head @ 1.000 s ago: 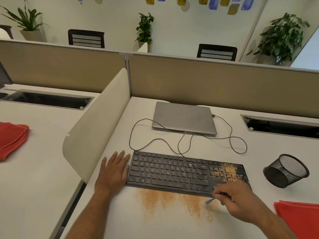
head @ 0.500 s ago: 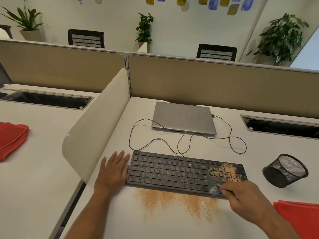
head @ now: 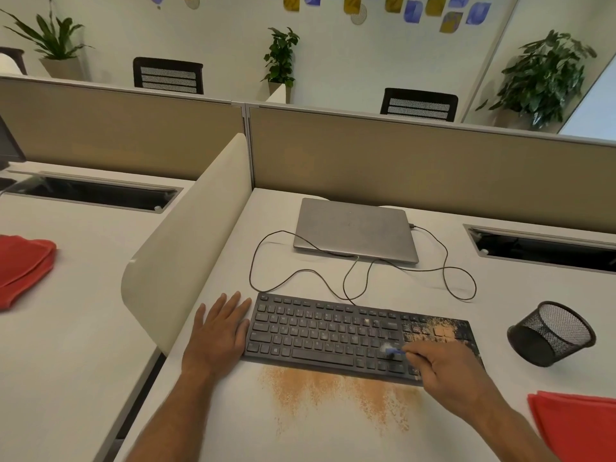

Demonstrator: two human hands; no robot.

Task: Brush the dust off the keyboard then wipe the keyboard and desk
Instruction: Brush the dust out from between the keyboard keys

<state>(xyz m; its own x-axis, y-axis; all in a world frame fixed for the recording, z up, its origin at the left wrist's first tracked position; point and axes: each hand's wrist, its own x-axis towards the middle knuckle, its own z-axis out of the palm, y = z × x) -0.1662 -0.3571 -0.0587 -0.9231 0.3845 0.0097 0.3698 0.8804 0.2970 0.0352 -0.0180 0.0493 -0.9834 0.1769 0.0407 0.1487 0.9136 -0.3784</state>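
Note:
A black keyboard (head: 320, 331) lies on the white desk (head: 333, 438), with orange-brown dust (head: 436, 330) over its right-hand keys. More of the dust (head: 336, 393) is spread on the desk just in front of it. My left hand (head: 218, 331) rests flat on the desk against the keyboard's left end. My right hand (head: 450, 371) pinches a small blue brush (head: 395, 351), whose pale bristle tip touches the keys left of the dusty patch. A red cloth (head: 576, 425) lies at the right front corner.
A closed grey laptop (head: 356, 228) sits behind the keyboard, its thin cable (head: 333, 285) looping across the desk. A black mesh pen cup (head: 551, 333) lies tipped on the right. A cream divider (head: 186, 248) fences the left side; another red cloth (head: 23, 265) lies on the neighbouring desk.
My right hand moved the brush from the desk in front of the keyboard up onto the keys and leftward. My left hand has stayed put.

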